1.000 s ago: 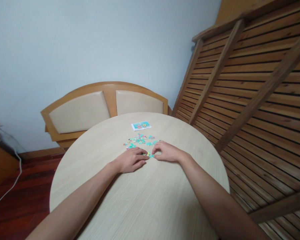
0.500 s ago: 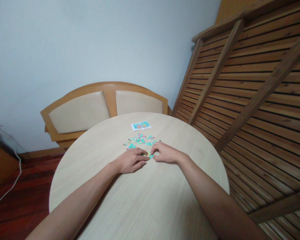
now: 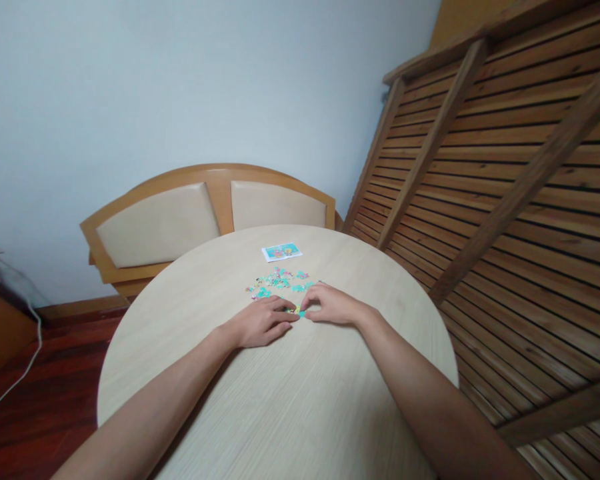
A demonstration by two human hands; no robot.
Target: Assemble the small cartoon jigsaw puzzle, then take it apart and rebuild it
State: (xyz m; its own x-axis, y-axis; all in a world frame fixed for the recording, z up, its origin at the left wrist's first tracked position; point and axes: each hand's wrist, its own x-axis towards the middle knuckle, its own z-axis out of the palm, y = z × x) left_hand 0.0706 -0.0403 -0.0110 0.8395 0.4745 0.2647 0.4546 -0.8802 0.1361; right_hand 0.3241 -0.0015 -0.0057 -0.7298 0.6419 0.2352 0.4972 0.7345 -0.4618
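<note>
My left hand (image 3: 266, 321) lies flat on the table with its fingers stretched out, the fingertips resting on a small patch of joined jigsaw pieces (image 3: 295, 310), yellow and teal. From the right, my right hand (image 3: 333, 304) pinches a teal puzzle piece (image 3: 302, 313) at the patch's right edge, thumb and index finger close together. Part of the patch is hidden under the fingers. Just beyond both hands, several loose jigsaw pieces (image 3: 279, 279), mostly teal with some pink, are scattered. Farther back lies a picture card (image 3: 282, 251) with a teal scene and cartoon figures.
The round pale wooden table (image 3: 290, 407) fills the middle. Behind it stands a padded headboard (image 3: 160, 223) against the wall. Leaning slatted wooden boards (image 3: 505, 187) rise close along the right. A white cable (image 3: 40, 330) hangs at the far left.
My right thumb and index finger have drawn closer together at the patch's right edge. My left hand has stayed in place.
</note>
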